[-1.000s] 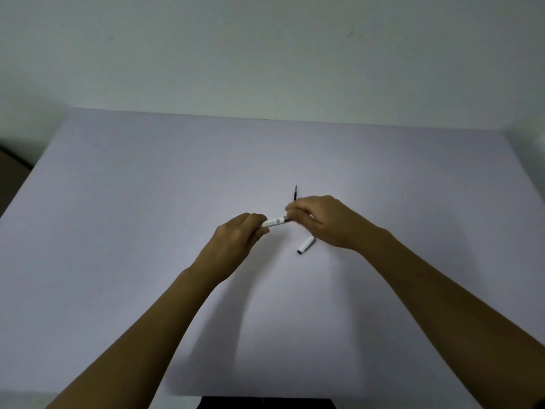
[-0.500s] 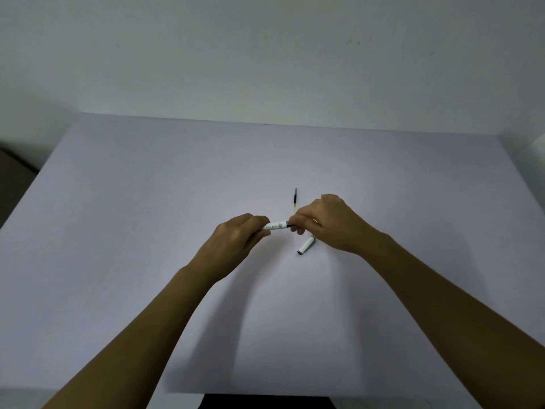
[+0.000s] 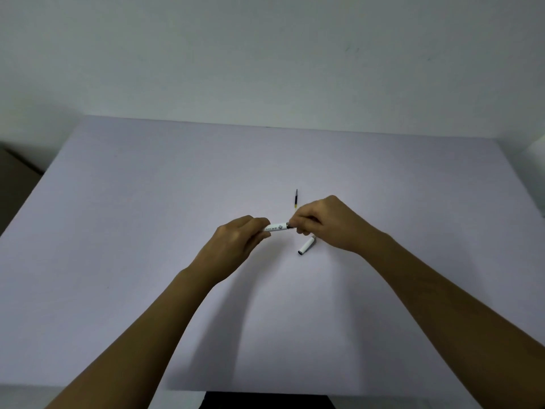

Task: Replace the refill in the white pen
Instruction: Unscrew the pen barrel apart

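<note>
The white pen barrel [image 3: 277,227] with dark print is held level above the pale table [image 3: 147,231]. My left hand [image 3: 236,240] grips its left end. My right hand [image 3: 327,225] pinches the dark front end of the pen at the barrel's right end; what lies inside my fingers is hidden. A white pen cap [image 3: 306,246] lies on the table just below my right hand. A thin dark refill [image 3: 296,198] with a yellowish end lies on the table just beyond my right hand.
The table meets a plain wall [image 3: 265,69] at the back. Its left edge drops to a dark floor area [image 3: 14,178]. A white object [image 3: 536,149] shows at the far right edge.
Both hands stay on the pen in almost the same place. My right hand's fingers have shifted slightly on the pen's dark end. Cap and refill have not moved on the table.
</note>
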The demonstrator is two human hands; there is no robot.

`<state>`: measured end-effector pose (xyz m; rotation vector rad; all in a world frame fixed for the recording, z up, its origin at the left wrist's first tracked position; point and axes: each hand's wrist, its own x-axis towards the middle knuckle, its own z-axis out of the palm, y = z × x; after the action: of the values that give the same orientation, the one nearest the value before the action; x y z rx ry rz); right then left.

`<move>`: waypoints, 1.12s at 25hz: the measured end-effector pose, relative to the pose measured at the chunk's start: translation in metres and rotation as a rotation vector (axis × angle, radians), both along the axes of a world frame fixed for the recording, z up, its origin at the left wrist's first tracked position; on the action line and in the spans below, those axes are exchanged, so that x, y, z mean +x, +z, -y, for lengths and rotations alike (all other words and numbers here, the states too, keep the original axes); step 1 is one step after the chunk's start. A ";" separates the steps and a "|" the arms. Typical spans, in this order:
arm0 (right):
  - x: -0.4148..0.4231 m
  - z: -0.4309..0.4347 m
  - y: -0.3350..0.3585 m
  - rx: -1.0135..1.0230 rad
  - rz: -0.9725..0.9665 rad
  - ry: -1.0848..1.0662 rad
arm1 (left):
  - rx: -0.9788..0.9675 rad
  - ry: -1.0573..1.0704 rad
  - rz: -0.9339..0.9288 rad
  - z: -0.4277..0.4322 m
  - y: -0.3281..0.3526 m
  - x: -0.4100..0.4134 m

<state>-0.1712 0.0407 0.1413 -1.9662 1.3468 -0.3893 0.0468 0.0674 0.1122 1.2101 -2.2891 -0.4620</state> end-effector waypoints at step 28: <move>0.000 -0.001 0.002 0.151 0.169 -0.125 | 0.010 0.022 -0.029 -0.001 0.004 0.000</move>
<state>-0.1712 0.0416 0.1432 -1.6923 1.3528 -0.4871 0.0465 0.0682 0.1167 1.2244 -2.2498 -0.4807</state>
